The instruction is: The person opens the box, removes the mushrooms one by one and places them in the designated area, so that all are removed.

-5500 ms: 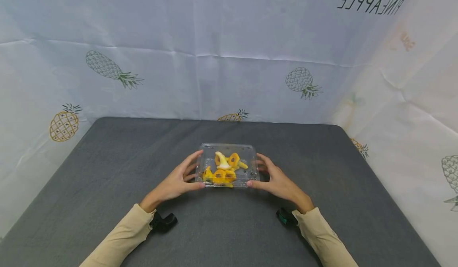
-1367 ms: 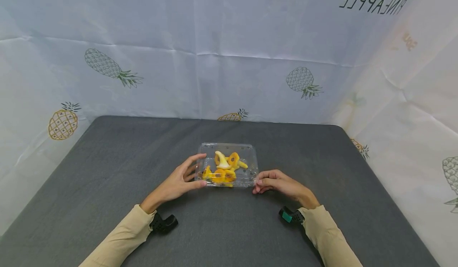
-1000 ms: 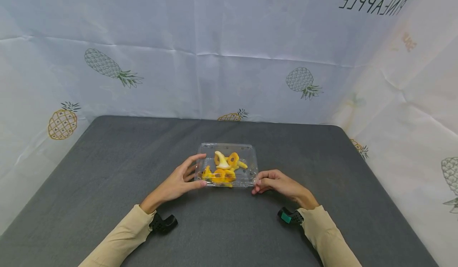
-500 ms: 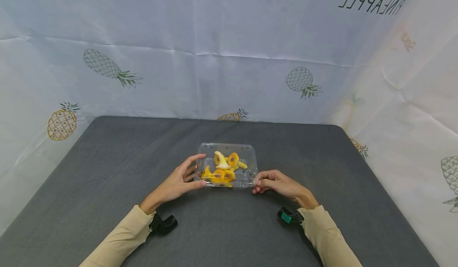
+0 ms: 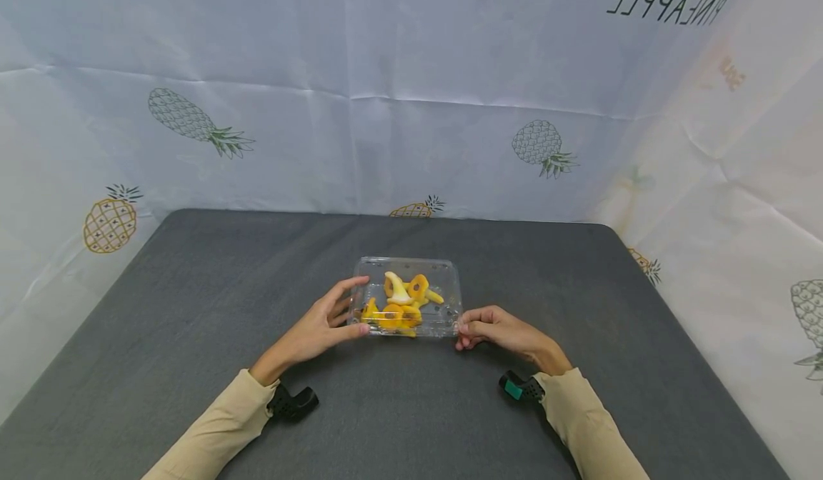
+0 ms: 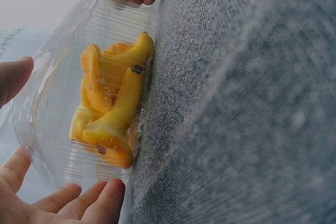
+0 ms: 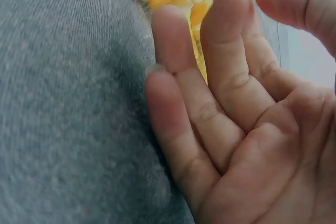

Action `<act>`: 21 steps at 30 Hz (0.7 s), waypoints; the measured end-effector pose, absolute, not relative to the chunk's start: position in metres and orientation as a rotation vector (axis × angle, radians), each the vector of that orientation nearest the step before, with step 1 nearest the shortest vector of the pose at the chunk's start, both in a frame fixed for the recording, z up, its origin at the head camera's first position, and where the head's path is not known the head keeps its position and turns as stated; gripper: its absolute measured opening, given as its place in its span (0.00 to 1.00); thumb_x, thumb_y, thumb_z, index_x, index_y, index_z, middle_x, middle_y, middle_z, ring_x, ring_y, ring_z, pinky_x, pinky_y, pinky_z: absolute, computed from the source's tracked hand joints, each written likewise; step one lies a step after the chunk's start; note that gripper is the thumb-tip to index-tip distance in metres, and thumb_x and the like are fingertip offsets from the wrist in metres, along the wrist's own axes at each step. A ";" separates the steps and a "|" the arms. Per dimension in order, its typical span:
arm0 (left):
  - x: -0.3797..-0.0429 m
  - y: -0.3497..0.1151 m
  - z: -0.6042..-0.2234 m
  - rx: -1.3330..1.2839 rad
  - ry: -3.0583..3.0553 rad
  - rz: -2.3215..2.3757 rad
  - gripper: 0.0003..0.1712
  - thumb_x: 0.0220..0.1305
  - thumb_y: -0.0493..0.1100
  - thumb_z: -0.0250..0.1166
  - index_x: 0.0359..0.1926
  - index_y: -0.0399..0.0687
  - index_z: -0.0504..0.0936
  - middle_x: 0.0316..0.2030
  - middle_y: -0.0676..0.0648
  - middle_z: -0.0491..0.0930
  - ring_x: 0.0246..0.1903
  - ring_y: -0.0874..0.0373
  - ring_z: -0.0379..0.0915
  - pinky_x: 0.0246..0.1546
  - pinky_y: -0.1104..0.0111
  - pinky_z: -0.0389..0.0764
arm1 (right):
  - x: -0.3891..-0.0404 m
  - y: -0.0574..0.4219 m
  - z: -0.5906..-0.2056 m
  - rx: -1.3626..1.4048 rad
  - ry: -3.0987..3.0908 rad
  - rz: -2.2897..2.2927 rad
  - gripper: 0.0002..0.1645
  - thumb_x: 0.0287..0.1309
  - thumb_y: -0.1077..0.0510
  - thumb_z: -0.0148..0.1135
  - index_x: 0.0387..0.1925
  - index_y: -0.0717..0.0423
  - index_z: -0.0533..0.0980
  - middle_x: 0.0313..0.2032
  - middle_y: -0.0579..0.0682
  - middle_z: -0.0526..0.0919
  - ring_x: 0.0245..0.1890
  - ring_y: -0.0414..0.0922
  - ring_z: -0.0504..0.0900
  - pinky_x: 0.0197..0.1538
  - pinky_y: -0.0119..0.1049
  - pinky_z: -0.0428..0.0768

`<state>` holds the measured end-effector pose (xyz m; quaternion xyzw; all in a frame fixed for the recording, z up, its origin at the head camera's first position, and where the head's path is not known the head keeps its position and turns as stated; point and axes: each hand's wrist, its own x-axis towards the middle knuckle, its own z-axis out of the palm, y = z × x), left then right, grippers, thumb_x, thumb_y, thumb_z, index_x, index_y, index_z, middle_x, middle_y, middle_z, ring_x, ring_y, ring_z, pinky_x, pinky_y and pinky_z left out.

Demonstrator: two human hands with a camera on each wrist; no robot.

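a clear plastic container (image 5: 445,273) of yellow mushroom-shaped pieces (image 5: 400,294) stands on the grey-covered table (image 5: 411,416), about midway between its side edges and well in from the far edge. the person's left hand (image 5: 315,328) has its fingers spread and relaxed against the container's left end, thumb at the near left corner. the right hand (image 5: 504,333) seems to pinch the near right corner, though its own fingers partly hide the contact. one piece bears a small dark mark (image 6: 137,68), too small to read. behind, the white sheet (image 5: 424,158) reads "pineapple" (image 5: 669,3) in mirrored letters.
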<state>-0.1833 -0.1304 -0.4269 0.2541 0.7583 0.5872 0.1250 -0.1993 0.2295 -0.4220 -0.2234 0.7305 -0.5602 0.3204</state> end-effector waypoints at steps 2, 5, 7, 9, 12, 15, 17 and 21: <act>-0.183 -0.130 -0.427 0.740 2.209 1.713 0.44 0.68 0.43 0.66 0.77 0.50 0.51 0.79 0.41 0.44 0.75 0.33 0.46 0.68 0.38 0.63 | -0.199 0.229 -0.422 -0.590 1.920 -1.464 0.23 0.74 0.53 0.52 0.44 0.76 0.74 0.34 0.41 0.83 0.39 0.36 0.83 0.47 0.30 0.83; -0.183 -0.130 -0.427 0.739 2.208 1.714 0.44 0.68 0.43 0.66 0.77 0.50 0.52 0.79 0.41 0.44 0.75 0.33 0.45 0.68 0.38 0.62 | -0.198 0.228 -0.422 -0.585 1.919 -1.464 0.23 0.74 0.54 0.52 0.44 0.76 0.73 0.34 0.41 0.82 0.38 0.36 0.83 0.47 0.30 0.83; -0.183 -0.130 -0.427 0.736 2.208 1.716 0.44 0.68 0.43 0.66 0.77 0.51 0.52 0.79 0.42 0.45 0.75 0.33 0.46 0.69 0.38 0.62 | -0.198 0.228 -0.421 -0.575 1.917 -1.475 0.23 0.74 0.54 0.52 0.44 0.76 0.73 0.34 0.41 0.82 0.38 0.35 0.83 0.46 0.30 0.83; -0.183 -0.130 -0.427 0.730 2.211 1.714 0.44 0.68 0.43 0.66 0.77 0.52 0.52 0.79 0.42 0.45 0.75 0.33 0.46 0.69 0.38 0.62 | -0.198 0.228 -0.421 -0.571 1.916 -1.485 0.23 0.74 0.54 0.52 0.45 0.77 0.72 0.34 0.41 0.83 0.38 0.35 0.83 0.46 0.29 0.84; -0.183 -0.130 -0.428 0.721 2.216 1.713 0.44 0.68 0.44 0.66 0.77 0.53 0.52 0.79 0.42 0.45 0.75 0.33 0.46 0.69 0.39 0.62 | -0.198 0.229 -0.422 -0.564 1.917 -1.500 0.24 0.74 0.55 0.52 0.46 0.79 0.72 0.34 0.40 0.83 0.37 0.34 0.83 0.45 0.29 0.84; -0.183 -0.130 -0.428 0.719 2.213 1.718 0.44 0.68 0.44 0.66 0.77 0.53 0.52 0.78 0.42 0.45 0.75 0.33 0.47 0.69 0.39 0.62 | -0.199 0.230 -0.424 -0.563 1.915 -1.518 0.24 0.74 0.55 0.52 0.47 0.79 0.71 0.34 0.40 0.83 0.37 0.34 0.83 0.46 0.29 0.84; -0.183 -0.130 -0.429 0.720 2.209 1.724 0.44 0.68 0.44 0.66 0.77 0.52 0.52 0.78 0.43 0.45 0.75 0.33 0.47 0.69 0.39 0.62 | -0.199 0.230 -0.425 -0.564 1.910 -1.531 0.24 0.73 0.55 0.53 0.46 0.79 0.72 0.34 0.40 0.83 0.37 0.34 0.83 0.46 0.29 0.84; -0.184 -0.130 -0.430 0.728 2.206 1.733 0.44 0.68 0.43 0.66 0.77 0.51 0.52 0.78 0.43 0.47 0.75 0.34 0.48 0.69 0.39 0.63 | -0.199 0.229 -0.426 -0.568 1.881 -1.561 0.17 0.73 0.55 0.54 0.43 0.69 0.75 0.35 0.39 0.83 0.37 0.33 0.83 0.47 0.29 0.84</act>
